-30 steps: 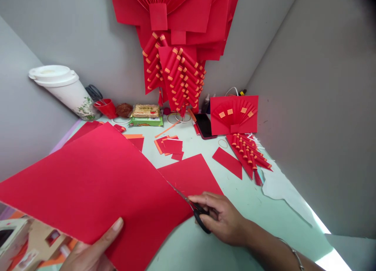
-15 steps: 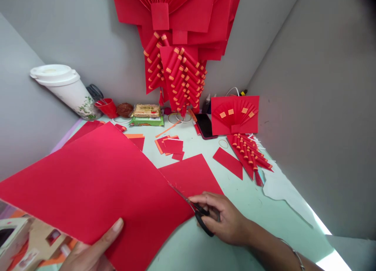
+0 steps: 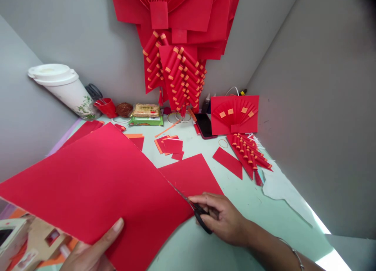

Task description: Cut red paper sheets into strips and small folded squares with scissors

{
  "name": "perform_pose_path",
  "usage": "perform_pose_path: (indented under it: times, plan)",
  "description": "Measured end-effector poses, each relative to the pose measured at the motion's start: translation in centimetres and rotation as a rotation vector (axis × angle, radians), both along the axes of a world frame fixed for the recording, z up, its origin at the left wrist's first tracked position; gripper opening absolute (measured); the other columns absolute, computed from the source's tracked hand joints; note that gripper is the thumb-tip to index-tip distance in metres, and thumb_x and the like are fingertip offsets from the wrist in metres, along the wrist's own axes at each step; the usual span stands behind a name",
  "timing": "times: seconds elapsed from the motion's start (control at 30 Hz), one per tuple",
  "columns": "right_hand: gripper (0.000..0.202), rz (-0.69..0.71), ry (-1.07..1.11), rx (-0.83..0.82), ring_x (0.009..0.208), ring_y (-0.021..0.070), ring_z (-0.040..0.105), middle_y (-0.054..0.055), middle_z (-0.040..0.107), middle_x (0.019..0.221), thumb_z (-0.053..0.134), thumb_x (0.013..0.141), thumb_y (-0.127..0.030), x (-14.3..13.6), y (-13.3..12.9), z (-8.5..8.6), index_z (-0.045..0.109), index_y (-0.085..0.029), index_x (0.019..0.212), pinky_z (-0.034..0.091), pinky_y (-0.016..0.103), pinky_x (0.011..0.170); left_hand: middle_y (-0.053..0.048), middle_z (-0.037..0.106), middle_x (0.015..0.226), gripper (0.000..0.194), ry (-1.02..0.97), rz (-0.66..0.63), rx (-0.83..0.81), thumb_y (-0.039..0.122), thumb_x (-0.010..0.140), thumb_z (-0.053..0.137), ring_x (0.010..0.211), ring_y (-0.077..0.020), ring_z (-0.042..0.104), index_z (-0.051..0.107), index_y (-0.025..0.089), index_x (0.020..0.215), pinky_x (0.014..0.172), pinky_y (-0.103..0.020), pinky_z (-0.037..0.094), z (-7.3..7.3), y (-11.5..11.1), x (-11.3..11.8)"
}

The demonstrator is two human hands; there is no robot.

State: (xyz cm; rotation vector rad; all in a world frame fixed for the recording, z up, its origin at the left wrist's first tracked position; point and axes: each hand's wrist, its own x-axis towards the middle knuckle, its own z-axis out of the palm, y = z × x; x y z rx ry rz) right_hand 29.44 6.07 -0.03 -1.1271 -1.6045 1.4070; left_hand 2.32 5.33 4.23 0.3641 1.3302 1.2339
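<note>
A large sheet of red paper (image 3: 96,177) fills the lower left and middle, gripped at its near edge by my left hand (image 3: 96,245), thumb on top and fingers hidden beneath. My right hand (image 3: 223,216) is closed around the black handles of a pair of scissors (image 3: 202,219). Their blades lie along a cut in the red paper, and the part on the far side of the cut (image 3: 194,171) rests on the table. Small red and orange paper squares (image 3: 172,145) lie beyond it, and a red paper strip (image 3: 228,163) is to the right.
Along the back stand a white lidded cup (image 3: 63,87), a red cup (image 3: 106,107), snack packets (image 3: 146,114) and a phone (image 3: 206,125). Red firecracker decorations (image 3: 182,75) hang on the wall. A fan card (image 3: 235,114) leans at right, and a cardboard box (image 3: 41,239) sits lower left.
The scissor handles have come closer together in my right hand. My left hand and the red paper have hardly moved.
</note>
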Motion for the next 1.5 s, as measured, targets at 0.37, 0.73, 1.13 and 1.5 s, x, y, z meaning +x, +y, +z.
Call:
perform_pose_path:
  times: [0.37, 0.73, 1.13, 1.5]
  plan:
    - [0.046, 0.008, -0.022, 0.041, 0.071, 0.0129, 0.051, 0.000, 0.057, 0.085, 0.061, 0.079, -0.011, 0.6, 0.3, 0.2, 0.067, -0.025, 0.122, 0.043, 0.025, 0.065, 0.007, 0.074, 0.119, 0.093, -0.001, 0.035, 0.059, 0.003, 0.045, 0.090, 0.092, -0.0269, 0.074, 0.062, 0.037, 0.126, 0.083, -0.029, 0.059, -0.1, 0.4, 0.0]
    - [0.045, -0.068, -0.171, 0.060, 0.061, 0.0115, 0.047, -0.001, 0.055, 0.078, 0.059, 0.081, -0.020, 0.4, 0.5, 0.4, 0.065, -0.023, 0.126, 0.044, 0.023, 0.058, 0.000, 0.074, 0.118, 0.099, 0.001, 0.035, 0.017, 0.005, 0.038, 0.093, 0.098, -0.0350, 0.071, 0.063, 0.034, 0.128, 0.080, -0.033, 0.061, 0.0, 0.0, -0.3]
    - [0.031, 0.051, -0.900, 0.331, 0.091, 0.0270, 0.064, 0.013, 0.068, 0.103, 0.048, 0.094, -0.016, 1.0, 2.1, 2.6, 0.067, -0.016, 0.118, 0.054, 0.040, 0.079, 0.001, 0.072, 0.123, 0.082, 0.049, 0.037, 0.122, 0.017, 0.064, 0.087, 0.092, -0.0254, 0.074, 0.054, 0.036, 0.136, 0.077, -0.031, 0.062, 2.1, 0.3, -0.7]
    - [0.039, -0.101, -0.184, 0.127, 0.060, 0.0140, 0.048, -0.003, 0.049, 0.064, 0.041, 0.099, -0.047, -4.6, 5.8, 4.7, 0.052, -0.021, 0.072, 0.038, 0.025, 0.056, -0.005, 0.071, 0.126, 0.055, -0.210, -0.124, 0.090, 0.029, 0.079, 0.076, 0.106, -0.0283, 0.069, 0.060, 0.030, 0.132, 0.084, -0.031, 0.060, 3.6, 0.4, 1.9]
